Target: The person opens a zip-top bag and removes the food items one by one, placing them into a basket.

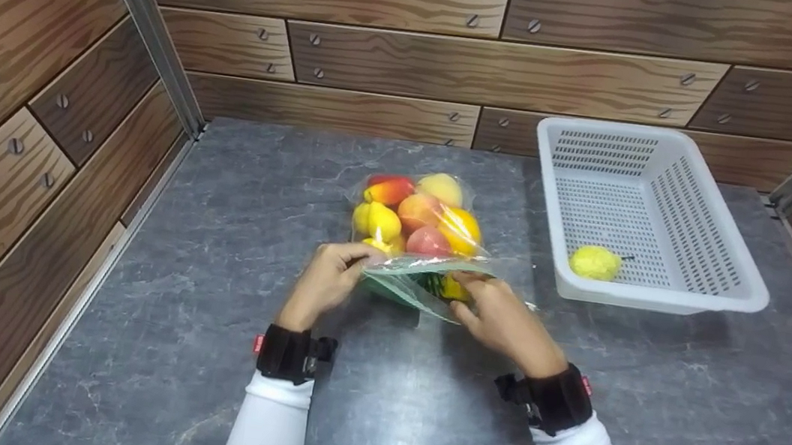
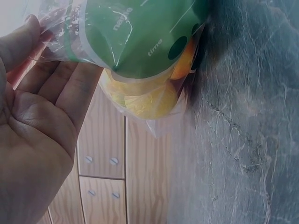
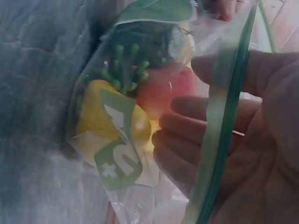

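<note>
A clear zip bag (image 1: 410, 262) with a green-edged mouth lies on the table, full of fruit. Through its film show a red-and-yellow fruit (image 1: 391, 190), yellow pears (image 1: 382, 222), an orange (image 1: 461, 230) and peach-coloured fruits (image 1: 420, 212). My left hand (image 1: 330, 279) pinches the left end of the bag's mouth between thumb and fingers. Inside the open mouth are the fingers of my right hand (image 1: 502, 315), loosely extended, with the zip strip (image 3: 229, 116) crossing over them. Just beyond those fingertips sit a yellow fruit (image 3: 96, 116) and a green branching piece (image 3: 124, 70).
At the right stands a white slotted basket (image 1: 730, 241) with one yellow-green fruit (image 1: 595, 263) in its near left corner. Wood-patterned panels (image 1: 385, 62) wall in the grey marbled table (image 1: 214, 230) at the back and both sides.
</note>
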Action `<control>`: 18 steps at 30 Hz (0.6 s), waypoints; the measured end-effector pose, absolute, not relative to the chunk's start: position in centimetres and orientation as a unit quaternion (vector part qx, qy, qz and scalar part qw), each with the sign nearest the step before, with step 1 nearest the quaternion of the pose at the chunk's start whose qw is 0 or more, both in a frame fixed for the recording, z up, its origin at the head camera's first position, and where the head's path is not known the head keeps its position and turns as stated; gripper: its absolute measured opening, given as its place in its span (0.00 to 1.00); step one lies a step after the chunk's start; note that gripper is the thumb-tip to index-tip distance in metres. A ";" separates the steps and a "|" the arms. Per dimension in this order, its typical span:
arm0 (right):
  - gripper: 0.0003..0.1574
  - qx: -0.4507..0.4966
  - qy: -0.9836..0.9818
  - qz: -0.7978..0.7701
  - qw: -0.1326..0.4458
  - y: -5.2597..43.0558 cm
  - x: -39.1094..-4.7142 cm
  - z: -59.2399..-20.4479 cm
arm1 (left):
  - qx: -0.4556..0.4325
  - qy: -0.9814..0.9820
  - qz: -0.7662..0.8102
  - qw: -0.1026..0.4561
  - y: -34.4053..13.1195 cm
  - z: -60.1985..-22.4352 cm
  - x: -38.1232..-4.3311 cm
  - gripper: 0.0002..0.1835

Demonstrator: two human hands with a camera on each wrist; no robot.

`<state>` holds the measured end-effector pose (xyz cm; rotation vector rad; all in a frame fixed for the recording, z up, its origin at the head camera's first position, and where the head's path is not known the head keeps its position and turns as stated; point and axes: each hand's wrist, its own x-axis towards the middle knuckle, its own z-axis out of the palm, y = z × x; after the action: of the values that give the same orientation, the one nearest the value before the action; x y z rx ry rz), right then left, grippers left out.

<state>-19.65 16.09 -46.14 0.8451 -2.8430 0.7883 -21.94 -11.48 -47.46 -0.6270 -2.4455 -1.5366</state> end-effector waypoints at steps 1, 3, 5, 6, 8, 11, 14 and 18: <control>0.28 0.266 -0.929 0.254 0.033 16.1 -19.7 -46.3 | -0.213 -0.825 -0.516 0.092 -11.5 -47.4 -22.0 0.08; 0.29 0.251 -0.934 0.253 0.028 16.0 -19.8 -46.6 | -0.215 -0.826 -0.513 0.089 -11.4 -47.4 -22.0 0.08; 0.29 0.234 -0.938 0.257 0.021 15.9 -19.9 -46.9 | -0.214 -0.828 -0.512 0.086 -11.5 -47.4 -21.9 0.08; 0.28 0.224 -0.939 0.260 0.016 15.8 -20.0 -47.0 | -0.213 -0.828 -0.511 0.083 -11.5 -47.4 -21.8 0.08; 0.27 0.207 -0.942 0.264 0.007 15.7 -20.0 -47.2 | -0.213 -0.829 -0.510 0.080 -11.6 -47.4 -21.8 0.08; 0.25 0.192 -0.947 0.259 0.010 15.6 -20.0 -47.4 | -0.222 -0.829 -0.507 0.082 -11.6 -47.5 -21.7 0.08; 0.22 0.197 -0.951 0.235 0.039 15.6 -20.1 -47.7 | -0.231 -0.828 -0.503 0.090 -11.5 -47.4 -21.7 0.08; 0.25 0.208 -0.956 0.191 0.084 15.5 -20.2 -48.2 | -0.235 -0.832 -0.494 0.093 -11.3 -47.4 -21.7 0.08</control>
<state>-20.21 15.55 -48.21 0.6207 -2.8522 0.5691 -21.72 -11.30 -47.40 -0.6978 -2.4694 -1.4667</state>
